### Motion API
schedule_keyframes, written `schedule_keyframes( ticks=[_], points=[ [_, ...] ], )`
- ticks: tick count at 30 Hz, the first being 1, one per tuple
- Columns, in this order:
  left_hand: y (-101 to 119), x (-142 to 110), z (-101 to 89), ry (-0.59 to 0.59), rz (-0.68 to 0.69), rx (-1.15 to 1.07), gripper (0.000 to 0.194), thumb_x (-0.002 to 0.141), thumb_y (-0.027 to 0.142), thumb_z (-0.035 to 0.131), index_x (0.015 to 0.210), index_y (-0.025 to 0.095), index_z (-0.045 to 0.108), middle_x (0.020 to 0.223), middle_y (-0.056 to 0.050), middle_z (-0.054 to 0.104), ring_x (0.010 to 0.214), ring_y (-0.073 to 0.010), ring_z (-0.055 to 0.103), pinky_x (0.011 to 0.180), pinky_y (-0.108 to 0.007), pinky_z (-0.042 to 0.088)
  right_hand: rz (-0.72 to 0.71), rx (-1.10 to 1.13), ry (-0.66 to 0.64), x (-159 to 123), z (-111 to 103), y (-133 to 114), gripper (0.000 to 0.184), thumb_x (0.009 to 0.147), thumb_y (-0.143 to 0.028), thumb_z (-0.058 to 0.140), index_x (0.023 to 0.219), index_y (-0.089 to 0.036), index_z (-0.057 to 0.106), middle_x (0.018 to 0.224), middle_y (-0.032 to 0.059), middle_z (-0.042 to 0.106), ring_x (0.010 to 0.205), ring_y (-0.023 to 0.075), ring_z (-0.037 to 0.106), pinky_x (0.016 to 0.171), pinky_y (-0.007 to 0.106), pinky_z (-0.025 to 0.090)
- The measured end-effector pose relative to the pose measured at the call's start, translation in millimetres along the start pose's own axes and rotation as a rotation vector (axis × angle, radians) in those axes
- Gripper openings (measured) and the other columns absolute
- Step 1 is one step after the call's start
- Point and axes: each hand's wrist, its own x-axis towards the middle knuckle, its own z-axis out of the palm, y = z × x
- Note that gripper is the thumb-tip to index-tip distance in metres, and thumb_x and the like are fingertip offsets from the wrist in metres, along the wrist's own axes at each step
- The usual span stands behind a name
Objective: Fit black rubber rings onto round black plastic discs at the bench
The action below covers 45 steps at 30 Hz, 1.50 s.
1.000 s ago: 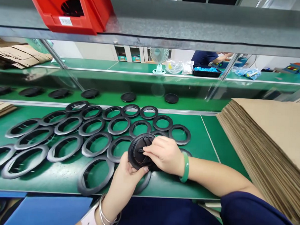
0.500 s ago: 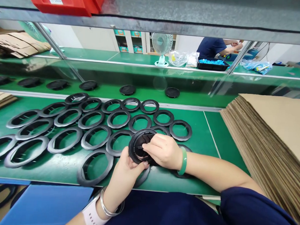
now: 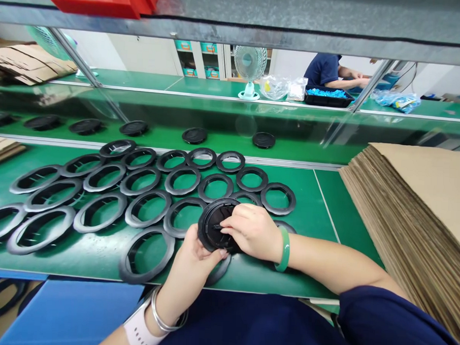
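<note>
My left hand [image 3: 195, 260] grips a black round plastic part [image 3: 212, 217] by its lower left rim, thumb along the near edge. The part is tilted toward me, with a dark disc inside its outer ring. My right hand [image 3: 252, 232] is closed over its right side, thumb and fingertips pinched at a small raised piece near the disc's middle. That hand hides the part's right half. Several black plastic rings lie on the green table around it, such as one ring [image 3: 126, 263] left of my left hand and another ring [image 3: 294, 195] beyond my right hand.
Black round discs [image 3: 194, 135] stand in a row on the green strip behind the rings. Stacked cardboard sheets [image 3: 415, 201] rise at the right. A blue sheet [image 3: 71, 313] lies front left, and a red bin [image 3: 108, 2] overhangs above. Beyond the metal frame, a co-worker [image 3: 326, 70] sits.
The held part and both hands stay almost in place; the right fingertips shift slightly at the disc's middle. The disc's inner face shows darker. Behind the frame, the co-worker's hands have lowered.
</note>
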Motion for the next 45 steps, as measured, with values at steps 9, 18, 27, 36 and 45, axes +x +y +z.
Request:
schedule_keyframes(
  ticks=[9,18,27,36,45],
  points=[
    [-1.5,1.3,1.6,0.035,0.007,0.093,0.055,0.072,0.024,0.078,0.11,0.021,0.039,0.105,-0.003,0.065,0.1,-0.0186,0.068,0.086,-0.029,0.058,0.038,-0.066,-0.047,-0.1,-0.1,-2.4,0.018,0.097,-0.022,0.057,0.087,-0.014,0.069,0.078,0.0059,0.061,0.075,0.0181,0.054,0.073,0.032,0.048],
    [2.2,1.1,6.5,0.024,-0.004,-0.057,0.063,0.07,0.025,0.082,0.113,0.019,0.037,0.116,-0.006,0.063,0.112,-0.0188,0.063,0.096,-0.031,0.055,0.005,-0.011,0.02,0.7,-0.7,0.5,0.015,0.097,-0.022,0.06,0.087,-0.014,0.068,0.076,0.0041,0.06,0.071,0.0164,0.053,0.07,0.03,0.046],
    [-4.9,0.0,3.1,0.076,0.02,-0.017,0.07,0.065,0.021,0.086,0.116,0.023,0.038,0.112,-0.002,0.059,0.11,-0.0201,0.063,0.093,-0.032,0.057,-0.056,-0.047,-0.042,0.4,-2.2,-1.1,0.015,0.098,-0.024,0.057,0.09,-0.016,0.068,0.077,0.0044,0.058,0.072,0.017,0.051,0.069,0.031,0.044],
    [-3.7,0.8,2.7,0.051,-0.005,-0.032,0.069,0.067,0.019,0.084,0.117,0.024,0.037,0.11,-0.001,0.059,0.11,-0.02,0.064,0.094,-0.034,0.056,-0.011,-0.199,-0.123,-0.8,3.5,-7.8,0.021,0.1,-0.019,0.051,0.11,-0.009,0.066,0.083,0.0082,0.056,0.077,0.0206,0.049,0.072,0.034,0.044],
    [3.0,2.1,7.8,0.072,0.088,-0.083,0.076,0.068,0.021,0.084,0.126,0.026,0.035,0.128,-0.005,0.054,0.119,-0.0208,0.06,0.098,-0.032,0.055,0.09,-0.088,0.049,8.1,-13.4,-14.5,0.03,0.099,-0.027,0.057,0.122,-0.01,0.064,0.102,0.0127,0.058,0.096,0.0255,0.05,0.087,0.043,0.048]
  ],
)
